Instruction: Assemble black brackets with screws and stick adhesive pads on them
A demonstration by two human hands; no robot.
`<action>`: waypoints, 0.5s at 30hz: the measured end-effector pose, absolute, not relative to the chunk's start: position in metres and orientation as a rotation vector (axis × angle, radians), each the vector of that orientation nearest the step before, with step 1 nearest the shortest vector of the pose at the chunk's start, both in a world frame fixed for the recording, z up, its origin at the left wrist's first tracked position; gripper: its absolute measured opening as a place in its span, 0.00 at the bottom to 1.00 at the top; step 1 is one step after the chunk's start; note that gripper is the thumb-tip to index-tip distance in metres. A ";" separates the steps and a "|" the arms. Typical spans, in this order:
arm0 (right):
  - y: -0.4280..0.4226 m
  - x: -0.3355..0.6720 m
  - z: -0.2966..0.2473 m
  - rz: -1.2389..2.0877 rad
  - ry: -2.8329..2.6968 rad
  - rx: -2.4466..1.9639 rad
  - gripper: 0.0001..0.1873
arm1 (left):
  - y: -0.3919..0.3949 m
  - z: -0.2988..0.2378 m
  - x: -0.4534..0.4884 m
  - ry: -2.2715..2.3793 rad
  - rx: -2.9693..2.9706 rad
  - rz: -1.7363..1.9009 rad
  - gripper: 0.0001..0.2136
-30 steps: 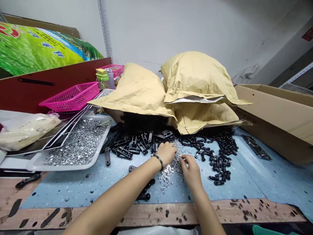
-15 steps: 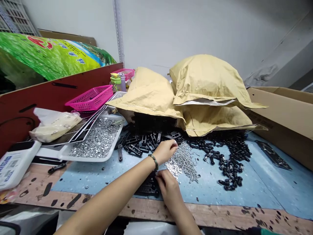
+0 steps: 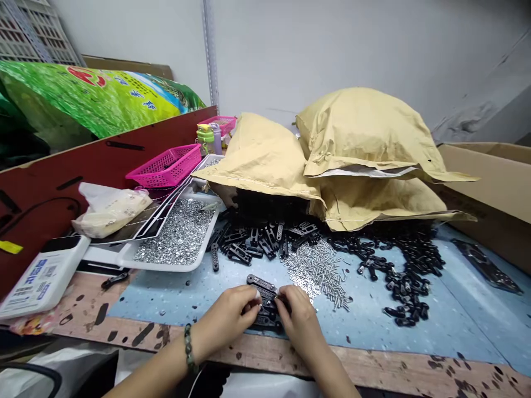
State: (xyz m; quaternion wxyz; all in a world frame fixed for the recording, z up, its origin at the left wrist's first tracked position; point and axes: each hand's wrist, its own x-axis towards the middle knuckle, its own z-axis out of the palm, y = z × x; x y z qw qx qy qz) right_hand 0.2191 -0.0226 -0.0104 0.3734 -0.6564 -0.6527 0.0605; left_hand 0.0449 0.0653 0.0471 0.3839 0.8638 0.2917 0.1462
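Between my hands, near the front of the blue mat, several black slotted plastic bars [image 3: 262,284] lie side by side. My left hand [image 3: 226,315], with a beaded bracelet at the wrist, is pinched closed at their left end. Whatever its fingertips hold is too small to make out. My right hand [image 3: 302,316] is also closed, fingertips against the right ends of the bars. Its grip is partly hidden. Just beyond it are small silver nuts [image 3: 302,272] and a heap of short silver screws [image 3: 327,271]. More black bars [image 3: 249,243] are piled behind.
A white tray [image 3: 194,260] of small metal parts stands left, near a pink basket [image 3: 166,168]. Yellow paper sacks [image 3: 269,155] rise at the back. Small black parts [image 3: 402,276] spread over the blue mat [image 3: 360,331] at right, beside a cardboard box [image 3: 489,182].
My left hand has come back from the nuts and screws to the black bars, beside my right hand. My right hand has stayed near the bars. The view has shifted slightly.
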 end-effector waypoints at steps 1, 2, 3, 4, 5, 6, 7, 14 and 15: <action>-0.023 0.219 -0.009 0.142 -1.660 -1.685 0.05 | 0.064 0.045 0.046 0.734 2.240 0.361 0.06; -0.024 0.219 -0.006 0.128 -1.644 -1.684 0.06 | 0.064 0.043 0.047 0.722 2.271 0.352 0.07; -0.027 0.219 -0.003 0.113 -1.631 -1.677 0.08 | 0.064 0.041 0.048 0.706 2.299 0.342 0.07; -0.032 0.220 0.002 0.097 -1.617 -1.667 0.08 | 0.064 0.039 0.049 0.687 2.324 0.331 0.07; -0.038 0.221 0.007 0.079 -1.603 -1.651 0.08 | 0.065 0.037 0.049 0.669 2.347 0.323 0.07; -0.046 0.222 0.013 0.060 -1.589 -1.633 0.08 | 0.065 0.035 0.049 0.656 2.371 0.317 0.07; -0.055 0.224 0.019 0.034 -1.576 -1.609 0.09 | 0.065 0.033 0.049 0.646 2.395 0.313 0.07; -0.123 0.238 0.048 -0.239 -1.425 -1.592 0.11 | 0.063 0.030 0.051 0.620 2.472 0.347 0.09; -0.129 0.239 0.050 -0.256 -1.413 -1.609 0.10 | 0.064 0.030 0.051 0.620 2.468 0.346 0.09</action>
